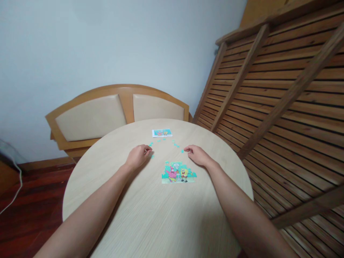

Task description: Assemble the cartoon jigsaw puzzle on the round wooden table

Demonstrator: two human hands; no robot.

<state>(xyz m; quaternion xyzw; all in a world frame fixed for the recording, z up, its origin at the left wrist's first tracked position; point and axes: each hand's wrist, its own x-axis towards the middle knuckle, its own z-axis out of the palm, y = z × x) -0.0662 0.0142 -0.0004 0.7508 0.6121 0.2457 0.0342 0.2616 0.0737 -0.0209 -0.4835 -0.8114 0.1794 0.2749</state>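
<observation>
A partly assembled jigsaw puzzle with cartoon figures lies flat on the round table, between my forearms. Its upper edge is uneven. My right hand, beyond the puzzle's upper right, has its fingers drawn together at a small teal puzzle piece by the fingertips. To the upper left, my left hand rests with curled fingers pressed together; whatever is between them is hidden. A loose teal piece lies beside that hand, and another piece is just past its fingertips.
Several loose teal pieces form a scattered arc farther back. Behind them lies a picture card with the same cartoon. A padded headboard stands beyond the table, and a slatted wooden frame leans on the right.
</observation>
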